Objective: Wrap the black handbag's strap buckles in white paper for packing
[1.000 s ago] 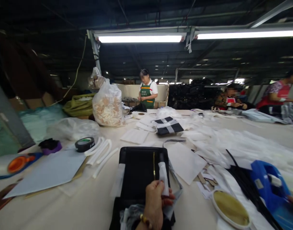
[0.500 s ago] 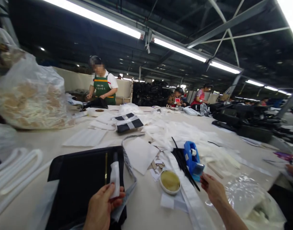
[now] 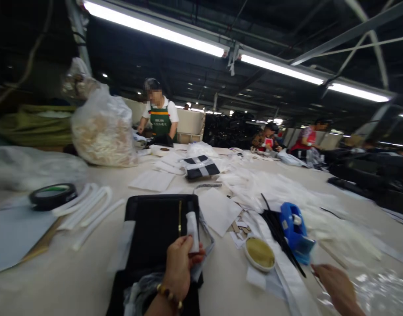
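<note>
My left hand point(image 3: 183, 259), with a beaded bracelet at the wrist, grips a narrow piece in white wrapping point(image 3: 192, 230). It lies over the right side of a black bag point(image 3: 152, 228) with a gold zipper point(image 3: 179, 217). A grey strap point(image 3: 206, 226) curves along the bag's right edge. At the right, my right hand point(image 3: 333, 281) has its fingertips pinched together just below a blue tape dispenser point(image 3: 295, 232). A thin, faint strip that looks like clear tape shows at those fingertips, blurred.
A round tin point(image 3: 260, 253) and black strips point(image 3: 277, 232) lie left of the dispenser. White foam sheets point(image 3: 270, 188) cover the table's middle. Black tape point(image 3: 53, 196) and white tubes point(image 3: 86, 208) lie left. A full plastic bag point(image 3: 102, 127) stands behind; a co-worker point(image 3: 160, 114) works across the table.
The view has turned left, so things sit further right. My right hand has drawn slightly down and away from the dispenser. My left hand keeps its hold on the wrapped piece.
</note>
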Motion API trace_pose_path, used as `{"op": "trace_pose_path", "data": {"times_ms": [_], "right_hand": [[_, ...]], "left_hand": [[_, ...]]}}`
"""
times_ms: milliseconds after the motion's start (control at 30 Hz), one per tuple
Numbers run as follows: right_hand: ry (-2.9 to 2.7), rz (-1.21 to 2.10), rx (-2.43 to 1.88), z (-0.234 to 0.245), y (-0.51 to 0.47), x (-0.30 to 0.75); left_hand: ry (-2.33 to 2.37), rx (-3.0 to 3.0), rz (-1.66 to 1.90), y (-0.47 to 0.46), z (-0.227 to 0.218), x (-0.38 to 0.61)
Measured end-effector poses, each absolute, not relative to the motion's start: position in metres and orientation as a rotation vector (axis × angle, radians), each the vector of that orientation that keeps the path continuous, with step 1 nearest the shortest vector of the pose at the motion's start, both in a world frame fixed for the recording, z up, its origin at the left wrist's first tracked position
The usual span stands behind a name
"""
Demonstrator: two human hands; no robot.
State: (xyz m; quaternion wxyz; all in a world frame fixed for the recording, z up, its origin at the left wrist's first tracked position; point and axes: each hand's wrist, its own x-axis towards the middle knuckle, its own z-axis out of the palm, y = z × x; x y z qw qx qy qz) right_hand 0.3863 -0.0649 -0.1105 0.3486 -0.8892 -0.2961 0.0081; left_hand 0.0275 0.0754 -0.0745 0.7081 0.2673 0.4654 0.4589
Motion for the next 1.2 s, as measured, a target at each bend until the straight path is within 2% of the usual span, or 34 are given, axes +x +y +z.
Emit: {"op": "trace_pose_path", "data": {"times_ms": [100,233,367,733,933,1200], "right_hand": [[-0.829,0.216,-2.230,-0.098,-0.051,0.340],[-1.148,0.692,-1.807,-0.060,-0.015,0.231],[-1.413,0.968,-1.508,-0.033,0.028,0.142],[-1.515,0.989,-1.650,-0.061,0.085,0.136],[-1.327,1.128,-1.764,-0.057,0.088,0.130],[-1.073,1.200,-1.926,-0.055,0.091,0.118]], "left_hand": [[1.025,0.586,1.041,0.076,-0.076,0.031],[1.053,0.609,1.085,0.078,-0.085,0.037],[1.055,0.702,1.111,0.078,-0.092,0.039],[1.083,0.920,1.145,0.072,-0.093,0.038],[1.154,1.066,1.253,0.065,-0.096,0.037],[1.194,1.170,1.180,0.066,-0.097,0.038]]}}
